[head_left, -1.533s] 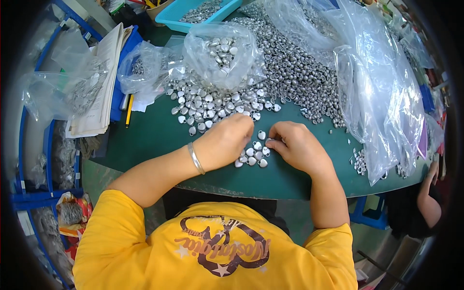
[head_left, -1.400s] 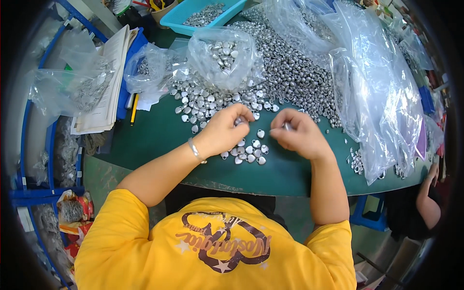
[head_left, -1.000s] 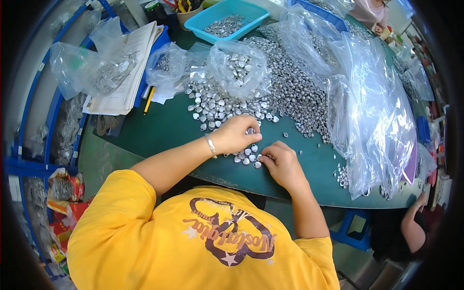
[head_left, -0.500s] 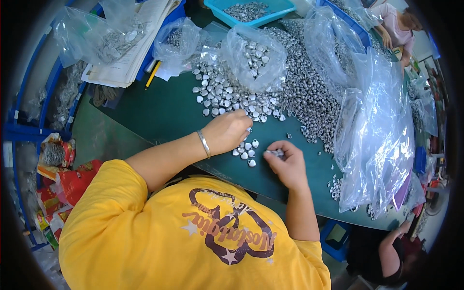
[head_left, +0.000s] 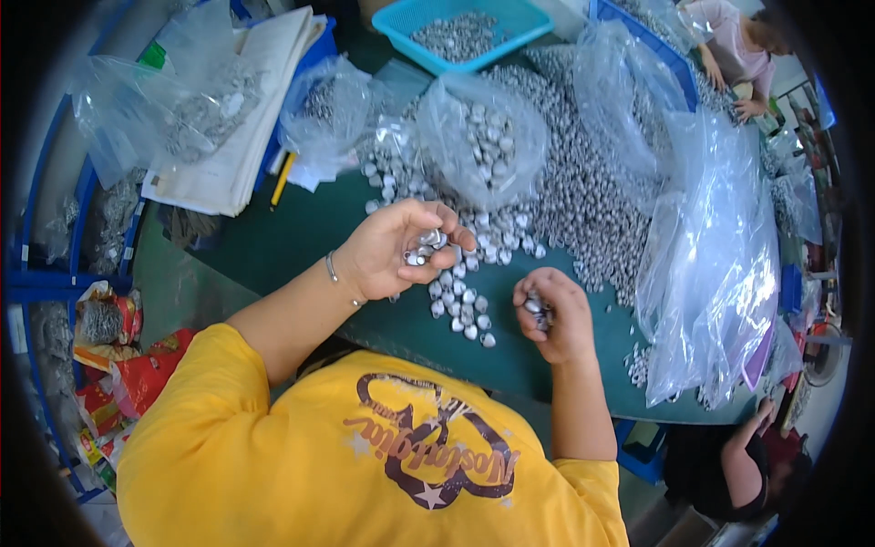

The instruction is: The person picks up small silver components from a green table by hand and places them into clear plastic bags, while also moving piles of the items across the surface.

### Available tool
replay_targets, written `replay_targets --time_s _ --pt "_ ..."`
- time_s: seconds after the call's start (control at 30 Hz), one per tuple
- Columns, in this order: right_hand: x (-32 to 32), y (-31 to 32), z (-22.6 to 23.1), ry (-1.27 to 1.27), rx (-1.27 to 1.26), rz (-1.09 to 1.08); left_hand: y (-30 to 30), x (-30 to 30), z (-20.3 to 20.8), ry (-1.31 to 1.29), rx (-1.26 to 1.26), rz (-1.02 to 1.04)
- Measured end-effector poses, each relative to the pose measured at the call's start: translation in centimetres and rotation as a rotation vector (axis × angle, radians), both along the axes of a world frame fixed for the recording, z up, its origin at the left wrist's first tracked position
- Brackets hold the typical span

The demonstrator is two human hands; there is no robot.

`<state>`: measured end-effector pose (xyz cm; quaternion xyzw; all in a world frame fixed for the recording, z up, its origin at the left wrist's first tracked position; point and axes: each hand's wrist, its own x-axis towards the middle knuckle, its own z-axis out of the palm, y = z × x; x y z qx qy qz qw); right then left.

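— What is the left hand doing?

— It is hovering palm-up just above the green tabletop, fingers curled round a few small silver metal caps that are lying in the cupped palm. A thin bracelet is sitting on that wrist.

— And the right hand?

— It is hanging closer to the body, over the tabletop, fingers bent and pinching a couple of the same silver pieces between thumb and fingertips.

— Where are the rest of the caps lying?

— A small loose cluster is lying on the tabletop between the two hands. Beyond it a big heap of caps is spreading across the cloth, touching an open clear bag that is holding more of them.

— Anything else around?

— A turquoise basket of pieces is standing at the far edge, a large crumpled plastic bag is lying on the right, and a yellow pencil is resting beside a stack of papers on the left. Another person is working at the far right corner.
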<state>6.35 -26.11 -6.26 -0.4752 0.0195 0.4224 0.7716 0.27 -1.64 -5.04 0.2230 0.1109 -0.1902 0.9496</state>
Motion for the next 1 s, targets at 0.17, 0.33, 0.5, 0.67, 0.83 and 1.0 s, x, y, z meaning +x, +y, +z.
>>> replay_targets --time_s 0.17,0.33,0.5,0.67,0.83,1.0 --pt "4.7 5.0 6.1 -0.093 0.357 -0.346 1.4 6.0 5.8 -0.106 0.009 0.384" --pt "7.8 12.8 7.6 -0.321 0.414 -0.594 0.3 11.1 7.1 -0.074 0.470 0.649" --pt "7.7 13.8 7.6 -0.538 0.293 -0.580 0.8 11.1 5.7 -0.188 0.590 0.602" --pt "3.2 6.9 7.2 -0.890 -0.467 -0.190 1.2 5.0 6.4 -0.528 1.212 0.525" --pt "-4.2 0.5 1.4 -1.260 -0.963 0.432 -1.1 -0.7 -0.2 -1.029 1.687 -0.190" --pt "-7.7 -0.9 -0.5 -0.813 -0.958 0.036 -1.9 -1.0 -4.1 -1.147 1.665 -0.149"
